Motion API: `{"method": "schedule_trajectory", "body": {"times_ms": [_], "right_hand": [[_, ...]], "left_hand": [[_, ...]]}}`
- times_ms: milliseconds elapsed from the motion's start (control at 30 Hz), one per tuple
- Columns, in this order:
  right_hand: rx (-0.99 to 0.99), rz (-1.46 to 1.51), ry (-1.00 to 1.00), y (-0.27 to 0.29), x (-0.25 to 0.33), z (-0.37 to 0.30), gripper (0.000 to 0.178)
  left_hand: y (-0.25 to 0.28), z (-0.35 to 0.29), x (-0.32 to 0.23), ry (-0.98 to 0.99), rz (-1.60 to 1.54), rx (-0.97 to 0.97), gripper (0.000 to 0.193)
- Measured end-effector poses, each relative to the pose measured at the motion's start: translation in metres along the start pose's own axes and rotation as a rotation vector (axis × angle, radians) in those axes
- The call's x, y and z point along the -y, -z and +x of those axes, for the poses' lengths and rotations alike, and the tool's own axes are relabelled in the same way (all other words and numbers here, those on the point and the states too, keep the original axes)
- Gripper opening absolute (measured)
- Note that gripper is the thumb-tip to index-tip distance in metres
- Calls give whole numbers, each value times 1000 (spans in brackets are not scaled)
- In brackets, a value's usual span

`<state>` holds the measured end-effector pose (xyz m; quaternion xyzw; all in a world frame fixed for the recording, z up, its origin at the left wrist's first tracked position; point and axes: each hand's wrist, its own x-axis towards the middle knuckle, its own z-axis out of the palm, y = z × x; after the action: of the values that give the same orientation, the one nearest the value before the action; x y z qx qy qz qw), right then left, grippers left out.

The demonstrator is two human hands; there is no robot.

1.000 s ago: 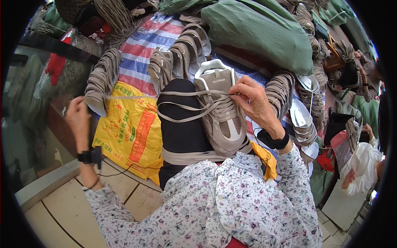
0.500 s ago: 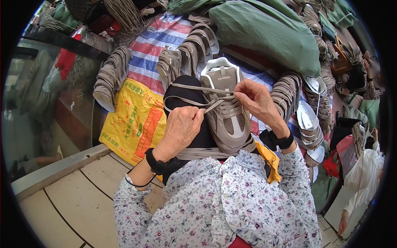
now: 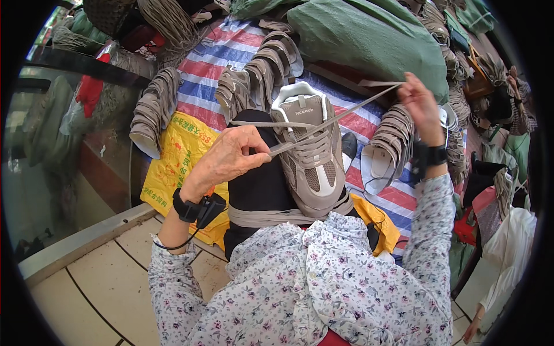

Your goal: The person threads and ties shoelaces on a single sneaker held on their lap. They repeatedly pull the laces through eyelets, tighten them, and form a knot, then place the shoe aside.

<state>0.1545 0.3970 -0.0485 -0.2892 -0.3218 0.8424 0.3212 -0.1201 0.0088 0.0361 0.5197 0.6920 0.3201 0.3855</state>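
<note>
A grey-beige sneaker upper [image 3: 320,176] with white trim rests across my dark-trousered lap, toe toward me. Lace rows cross its front. My left hand [image 3: 228,158] is closed in a pinch on a flat grey shoelace [image 3: 283,147], just left of the eyelets. Out to the far right, my right hand [image 3: 420,106] is raised, its fingers closed on another stretch of lace that runs taut back to the sneaker. A loose lace loop lies over the tongue's left side. More grey laces [image 3: 271,217] lie bundled over my thighs.
Nested stacks of similar uppers [image 3: 153,109] stand on a striped plastic sheet [image 3: 202,69], with another stack [image 3: 389,144] to the right. A big green sack [image 3: 369,46] lies beyond. At left are a yellow bag [image 3: 179,161] and a glass panel [image 3: 69,155]. Another person's sleeve [image 3: 508,248] shows far right.
My right hand has moved from the eyelets up and to the right, drawing the lace out long. My left hand has shifted slightly left and up, still pinching lace.
</note>
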Motion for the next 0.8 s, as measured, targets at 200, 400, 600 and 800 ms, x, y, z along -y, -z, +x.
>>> {"method": "schedule_trajectory", "body": {"times_ms": [200,400,600,800], "right_hand": [[-221,-135,265,95,136,38,40],[-137,-663,95,36,90,27,22],[304,-1275,486,-75,-16,-39,20],[702,-1140,479,-153,-80,-81,19]], "left_hand": [[-26,22,-9,-115,36,-314,17],[-42,39,-16,-202,306,-404,17],[-46,45,-19,-259,298,-399,15],[-40,50,-38,-330,354,-396,15]]}}
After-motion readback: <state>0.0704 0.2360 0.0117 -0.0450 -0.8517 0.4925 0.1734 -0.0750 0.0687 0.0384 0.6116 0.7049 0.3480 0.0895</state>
